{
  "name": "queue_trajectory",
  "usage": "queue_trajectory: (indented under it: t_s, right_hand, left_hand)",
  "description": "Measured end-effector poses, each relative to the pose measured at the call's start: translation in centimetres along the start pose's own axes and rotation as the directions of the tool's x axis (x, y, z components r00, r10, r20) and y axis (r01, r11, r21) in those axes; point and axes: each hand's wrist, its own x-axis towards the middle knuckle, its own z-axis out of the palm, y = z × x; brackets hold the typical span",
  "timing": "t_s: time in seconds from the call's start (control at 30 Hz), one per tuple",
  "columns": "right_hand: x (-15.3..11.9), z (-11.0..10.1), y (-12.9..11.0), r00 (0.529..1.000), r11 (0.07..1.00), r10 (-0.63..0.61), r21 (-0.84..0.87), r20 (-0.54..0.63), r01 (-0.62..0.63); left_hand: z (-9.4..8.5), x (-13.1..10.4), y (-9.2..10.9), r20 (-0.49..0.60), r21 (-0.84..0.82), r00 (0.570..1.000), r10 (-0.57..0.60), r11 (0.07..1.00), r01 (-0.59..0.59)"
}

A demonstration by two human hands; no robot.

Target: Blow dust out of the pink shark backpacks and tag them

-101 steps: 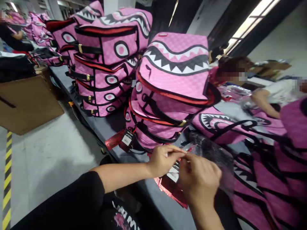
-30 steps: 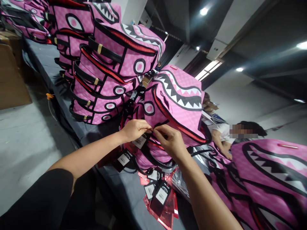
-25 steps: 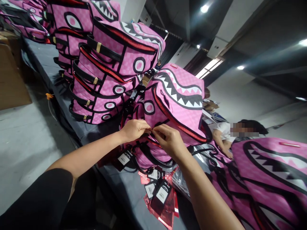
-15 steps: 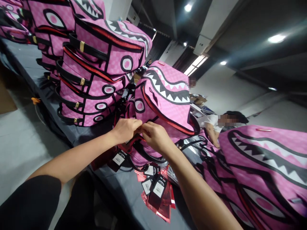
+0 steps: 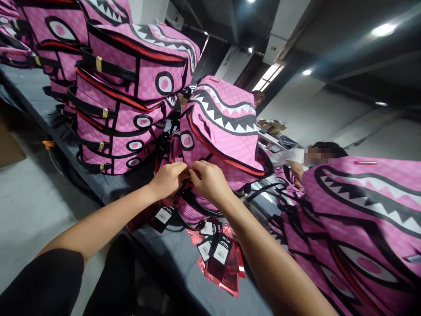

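My left hand (image 5: 168, 179) and my right hand (image 5: 208, 181) meet fingertip to fingertip at the near side of a pink checkered bag (image 5: 226, 145) with a printed shark mouth. Both are closed in a pinch; what sits between the fingers is too small and hidden to make out. Below my left hand hangs a black tag with a white barcode label (image 5: 163, 215). More black tags (image 5: 221, 253) lie over shiny red packets (image 5: 230, 284) below my right hand. A black strap (image 5: 200, 206) curves beneath my right hand.
Pink bags are stacked at the left (image 5: 131, 109), with others farther back. A large pink bag (image 5: 371, 197) stands at the right. A co-worker in a white top (image 5: 291, 157) is behind it. Grey cloth covers the table (image 5: 184, 267), its edge close to my body.
The view has shifted slightly, so the stacked bags sit a little farther left. My hands stay together at the same bag, still pinching.
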Motion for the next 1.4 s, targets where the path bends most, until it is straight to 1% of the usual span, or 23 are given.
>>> queue_trajectory:
  t_s: [0.03,0.1,0.2,0.3,0.37,0.43,0.47,0.53,0.63,0.7,0.8,0.83,0.93,0.97,1.0,1.1,1.13,1.23,1.27,1.37,1.4]
  right_hand:
    - [0.0,0.0,0.1,1.000,1.000,-0.007,0.012,-0.008,0.007]
    - [0.0,0.1,0.4,0.999,0.999,-0.028,0.046,-0.017,0.029]
    - [0.1,0.0,0.7,0.999,0.994,-0.043,0.101,-0.028,0.046]
    - [0.3,0.0,0.9,0.998,0.990,-0.049,0.128,-0.031,0.053]
    - [0.3,0.0,0.8,0.998,0.989,-0.046,0.139,-0.052,0.053]
    - [0.3,0.1,0.7,0.996,0.982,-0.008,0.186,-0.091,0.025]
    - [0.2,0.2,0.7,0.994,0.974,0.022,0.226,-0.109,0.004]
    - [0.2,0.4,0.8,0.988,0.953,0.072,0.301,-0.134,-0.028]
    - [0.1,0.5,1.0,0.985,0.936,0.090,0.349,-0.149,-0.033]
    - [0.0,0.6,1.3,0.985,0.928,0.087,0.370,-0.149,-0.026]
    - [-0.1,0.5,1.7,0.987,0.906,0.080,0.423,-0.137,-0.014]
    - [-0.1,0.4,1.8,0.988,0.898,0.081,0.440,-0.133,-0.014]
    - [0.0,0.5,2.1,0.987,0.887,0.098,0.460,-0.127,-0.029]
    - [0.0,0.6,2.1,0.985,0.889,0.107,0.456,-0.133,-0.035]
    - [0.0,0.7,2.2,0.983,0.892,0.117,0.450,-0.142,-0.041]
    - [-0.1,1.0,2.4,0.979,0.885,0.140,0.463,-0.149,-0.056]
    - [-0.2,1.1,2.5,0.978,0.877,0.146,0.477,-0.146,-0.059]
    - [-0.3,1.2,2.6,0.977,0.869,0.158,0.491,-0.143,-0.068]
    - [-0.3,1.2,2.5,0.976,0.870,0.162,0.487,-0.148,-0.070]
    - [-0.4,1.2,2.3,0.972,0.856,0.180,0.510,-0.148,-0.081]
    - [-0.4,1.2,2.2,0.972,0.842,0.182,0.534,-0.147,-0.077]
  left_hand:
    - [-0.1,0.0,-0.1,0.010,-0.066,1.000,-0.014,0.998,0.014]
    - [-0.3,0.2,-0.1,0.010,-0.096,0.998,-0.058,0.994,0.059]
    - [-0.4,0.6,0.1,-0.035,-0.015,0.992,-0.119,0.993,0.118]
    - [-0.1,0.7,0.4,-0.047,0.050,0.993,-0.107,0.993,0.109]
    - [0.1,0.6,0.6,-0.052,0.135,0.994,-0.093,0.986,0.100]
    - [0.2,0.4,0.8,-0.077,0.202,0.992,-0.098,0.973,0.112]
    - [0.3,0.3,0.8,-0.090,0.202,0.990,-0.106,0.972,0.122]
    - [0.3,0.1,0.8,-0.081,0.121,0.989,-0.124,0.984,0.134]
    - [0.3,-0.1,0.7,0.007,-0.075,0.988,-0.154,0.985,0.154]
    - [0.2,0.0,0.8,0.022,-0.113,0.982,-0.185,0.976,0.187]
    - [0.1,0.3,1.2,-0.015,-0.024,0.968,-0.249,0.968,0.248]
    - [0.0,0.4,1.3,-0.007,0.004,0.967,-0.254,0.967,0.254]
    - [0.1,0.4,1.5,0.085,0.028,0.973,-0.216,0.976,0.214]
    - [0.2,0.4,1.5,0.099,0.033,0.974,-0.204,0.979,0.201]
    - [0.2,0.4,1.5,0.091,0.043,0.974,-0.205,0.978,0.202]
    - [0.1,0.3,1.6,0.022,0.064,0.969,-0.246,0.968,0.244]
    - [0.0,0.2,1.6,0.029,0.054,0.969,-0.247,0.968,0.245]
    - [-0.6,0.2,1.8,0.116,0.022,0.967,-0.228,0.974,0.227]
    - [-0.7,0.2,1.9,0.118,0.034,0.965,-0.233,0.972,0.230]
    - [-1.1,0.2,2.2,0.040,0.091,0.964,-0.262,0.962,0.258]
    - [-1.1,0.2,2.3,0.036,0.083,0.965,-0.261,0.963,0.257]
